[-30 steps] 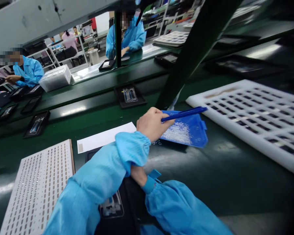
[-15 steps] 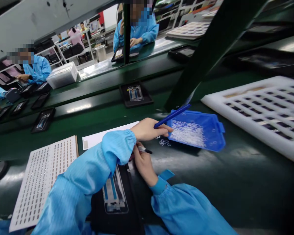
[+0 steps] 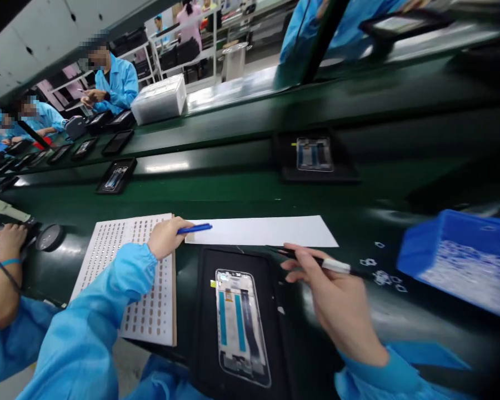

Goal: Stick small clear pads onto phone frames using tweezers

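My left hand (image 3: 166, 238) is closed around a blue pen-like stick (image 3: 195, 228), over the right edge of a white perforated board (image 3: 148, 311). In my right hand (image 3: 337, 300) are black tweezers (image 3: 335, 265) with a white band, their thin tips pointing left near a white paper strip (image 3: 266, 230). Between my hands lies a black tray (image 3: 204, 322) holding an opened phone frame (image 3: 233, 311) with blue strips and a yellow-green tab. To the right, a blue bin (image 3: 419, 244) holds many small white rings, with several loose rings (image 3: 383, 278) beside it.
Another tray with a phone part (image 3: 316, 155) sits further back. Left of the board are a round black dish (image 3: 50, 238) and a co-worker's hand (image 3: 11, 244). A translucent box (image 3: 160, 100) and several trays line the far side, where co-workers sit.
My left hand has moved left with the blue stick, from the blue bin to the perforated board. My right hand has come clear with the tweezers. The view has swung left.
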`<state>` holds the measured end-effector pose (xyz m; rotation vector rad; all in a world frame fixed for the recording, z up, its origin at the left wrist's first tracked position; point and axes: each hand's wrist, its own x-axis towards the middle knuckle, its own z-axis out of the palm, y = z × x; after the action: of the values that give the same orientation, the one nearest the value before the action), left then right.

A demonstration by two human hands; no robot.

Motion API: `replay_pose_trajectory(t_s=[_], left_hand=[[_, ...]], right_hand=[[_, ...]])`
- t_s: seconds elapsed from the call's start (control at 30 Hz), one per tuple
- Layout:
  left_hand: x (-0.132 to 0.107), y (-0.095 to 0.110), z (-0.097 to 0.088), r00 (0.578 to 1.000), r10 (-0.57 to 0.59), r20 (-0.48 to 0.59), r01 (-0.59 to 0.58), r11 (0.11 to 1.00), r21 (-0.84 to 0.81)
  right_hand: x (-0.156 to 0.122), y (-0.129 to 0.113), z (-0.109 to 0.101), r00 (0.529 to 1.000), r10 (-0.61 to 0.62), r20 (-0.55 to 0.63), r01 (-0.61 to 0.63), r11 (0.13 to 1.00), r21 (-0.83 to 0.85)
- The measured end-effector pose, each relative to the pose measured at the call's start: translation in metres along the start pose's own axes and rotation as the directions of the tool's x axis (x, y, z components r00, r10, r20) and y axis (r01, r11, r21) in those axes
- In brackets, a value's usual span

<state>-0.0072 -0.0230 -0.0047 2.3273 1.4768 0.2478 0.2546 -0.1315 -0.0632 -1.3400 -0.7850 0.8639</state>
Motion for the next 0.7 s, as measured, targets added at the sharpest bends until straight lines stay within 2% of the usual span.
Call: replay_pose_trajectory(t_s=[0.07,0.17,0.27,0.37,0.5,0.7], left_hand=[[-0.010,-0.020,0.010,0.999,0.038,0.033,-0.044,0.978,0.205],[-0.015,-0.028,0.025,0.991,0.066,0.113,-0.105,0.919,0.381],[-0.013,-0.025,0.033,0.982,0.043,0.183,-0.126,0.872,0.473],[-0.012,-0.023,0.034,0.980,0.028,0.198,-0.125,0.859,0.497],[-0.012,-0.023,0.035,0.981,-0.004,0.195,-0.095,0.861,0.499],[-0.011,-0.024,0.038,0.975,-0.016,0.222,-0.097,0.867,0.489]], right_hand=[[0.010,-0.012,0.018,0.993,0.019,0.118,-0.013,0.998,-0.055],[0.026,-0.023,0.060,0.954,0.077,0.290,-0.044,0.992,-0.119],[0.040,-0.018,0.106,0.942,0.121,0.314,-0.068,0.982,-0.175],[0.049,-0.004,0.139,0.943,0.132,0.305,-0.057,0.969,-0.241],[0.056,0.013,0.156,0.954,0.091,0.285,0.001,0.952,-0.307],[0.060,0.020,0.160,0.954,0.080,0.290,0.038,0.924,-0.380]])
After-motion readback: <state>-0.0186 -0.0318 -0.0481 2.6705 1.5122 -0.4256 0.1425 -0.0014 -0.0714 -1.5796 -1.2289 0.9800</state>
